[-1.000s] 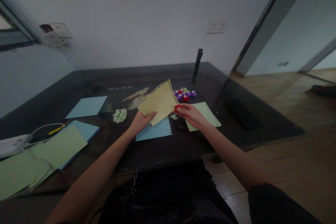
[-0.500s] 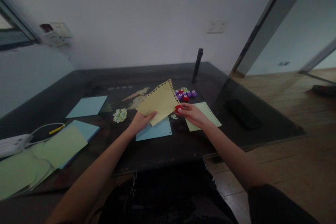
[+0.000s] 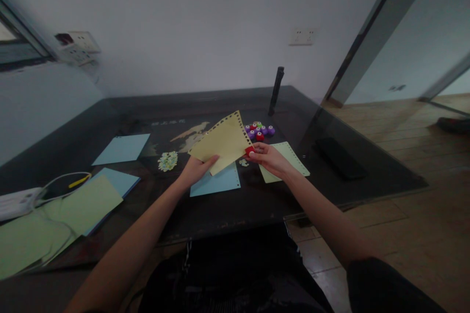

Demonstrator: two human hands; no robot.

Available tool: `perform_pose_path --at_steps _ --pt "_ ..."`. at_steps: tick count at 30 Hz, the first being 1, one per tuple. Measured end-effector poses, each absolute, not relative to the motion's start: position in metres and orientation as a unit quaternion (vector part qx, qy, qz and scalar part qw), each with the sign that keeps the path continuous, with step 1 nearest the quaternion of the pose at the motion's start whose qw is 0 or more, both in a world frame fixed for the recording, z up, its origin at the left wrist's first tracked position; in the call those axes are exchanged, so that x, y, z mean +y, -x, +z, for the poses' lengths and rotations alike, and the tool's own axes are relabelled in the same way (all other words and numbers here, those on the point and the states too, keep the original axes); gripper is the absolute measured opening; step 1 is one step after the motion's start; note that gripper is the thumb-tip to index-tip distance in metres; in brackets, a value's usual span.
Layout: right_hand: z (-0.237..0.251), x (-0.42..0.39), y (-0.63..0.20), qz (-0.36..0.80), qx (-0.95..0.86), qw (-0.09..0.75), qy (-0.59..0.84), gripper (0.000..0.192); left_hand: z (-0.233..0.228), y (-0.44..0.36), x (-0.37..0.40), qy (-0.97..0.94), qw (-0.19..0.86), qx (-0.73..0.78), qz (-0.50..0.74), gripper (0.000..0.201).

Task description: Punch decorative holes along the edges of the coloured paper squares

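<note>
A sheet of yellow paper [image 3: 220, 142], with a row of punched shapes along two edges, is held up above the table. My left hand [image 3: 198, 168] grips its lower left corner, thumb on top. In my right hand [image 3: 270, 159] is a small red craft punch [image 3: 249, 150], set against the sheet's right-hand edge. Whether its slot is on the paper is too small to tell. Below the sheet lies blue paper [image 3: 216, 183], partly covered. Tiny punched pieces [image 3: 243, 162] lie beside it. Several purple, red and green punches [image 3: 259, 131] stand just behind my right hand.
On the right are pale green punched paper [image 3: 293, 156] and a black flat object [image 3: 340, 158]. Leftward lie a heap of paper cutouts [image 3: 168, 161], blue paper [image 3: 123, 149], green sheets [image 3: 91, 205] and a white cable [image 3: 55, 181]. A black upright object [image 3: 276, 90] stands behind.
The yellow sheet's left corner and my left hand have shifted very slightly left. My right hand and the red punch look nearly unmoved.
</note>
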State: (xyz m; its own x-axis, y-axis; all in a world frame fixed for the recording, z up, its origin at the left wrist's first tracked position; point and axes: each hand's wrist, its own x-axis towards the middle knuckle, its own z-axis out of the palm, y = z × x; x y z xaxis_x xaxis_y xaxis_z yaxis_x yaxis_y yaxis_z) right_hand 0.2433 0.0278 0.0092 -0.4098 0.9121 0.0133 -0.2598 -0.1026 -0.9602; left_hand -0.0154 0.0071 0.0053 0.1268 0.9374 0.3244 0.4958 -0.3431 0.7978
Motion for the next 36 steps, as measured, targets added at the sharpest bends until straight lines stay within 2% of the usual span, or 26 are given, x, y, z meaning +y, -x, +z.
perform_pose_path --at_steps 7,22,36 --pt "0.011 0.027 -0.244 0.673 -0.500 0.435 0.328 0.036 0.006 0.016 0.006 -0.710 0.255 0.510 0.413 0.031" --pt "0.017 0.023 -0.244 0.698 -0.506 0.421 0.281 0.029 0.006 0.016 0.006 -0.714 0.246 0.509 0.412 0.030" --pt "0.020 0.022 -0.245 0.702 -0.509 0.405 0.289 0.034 0.009 0.016 0.004 -0.709 0.245 0.520 0.409 0.034"
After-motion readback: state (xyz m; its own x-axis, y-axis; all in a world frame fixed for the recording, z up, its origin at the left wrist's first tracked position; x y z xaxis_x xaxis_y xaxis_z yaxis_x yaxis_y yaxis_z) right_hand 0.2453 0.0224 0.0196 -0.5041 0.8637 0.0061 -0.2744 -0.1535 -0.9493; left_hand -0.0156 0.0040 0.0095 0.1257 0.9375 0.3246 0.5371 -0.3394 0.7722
